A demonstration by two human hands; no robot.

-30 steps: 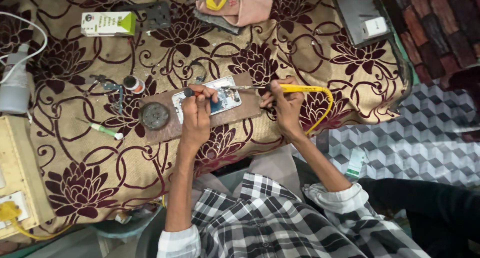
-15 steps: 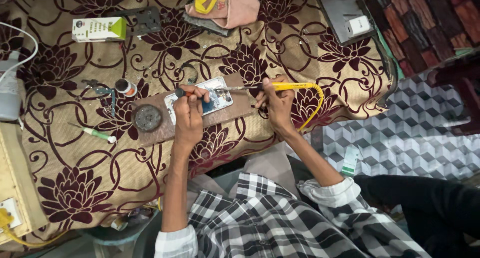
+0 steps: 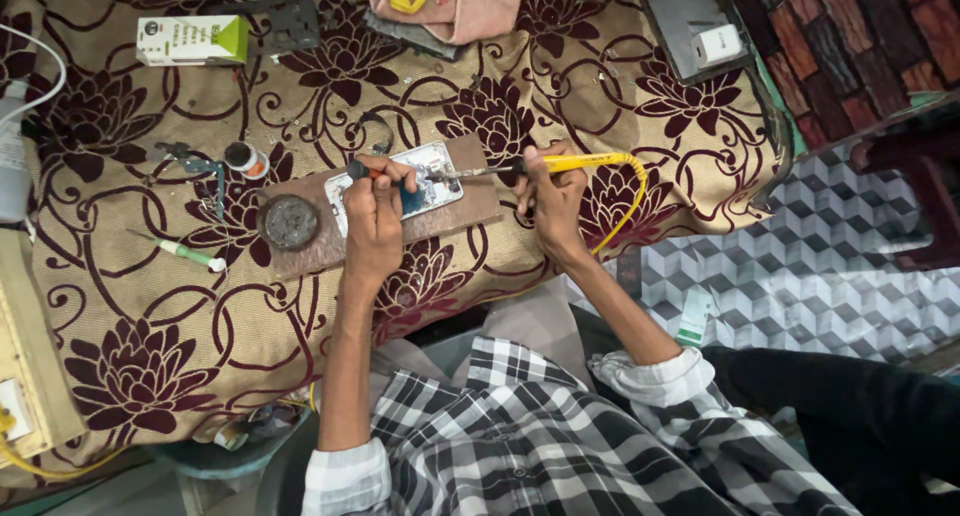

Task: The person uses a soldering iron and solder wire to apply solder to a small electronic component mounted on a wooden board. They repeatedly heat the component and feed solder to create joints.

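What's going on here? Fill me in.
A person works on an opened phone lying on a wooden board on a floral cloth. The right hand holds a yellow soldering iron with its tip at the phone. The left hand steadies the phone and holds a thin tool.

A small electronics repair workshop; an opened phone (image 3: 415, 179) lies on a wooden board (image 3: 470, 208) at centre, a yellow soldering iron (image 3: 575, 163) at 3 o'clock, a screwdriver (image 3: 185, 251) at 9, over the flower-patterned cloth surface (image 3: 150, 316).
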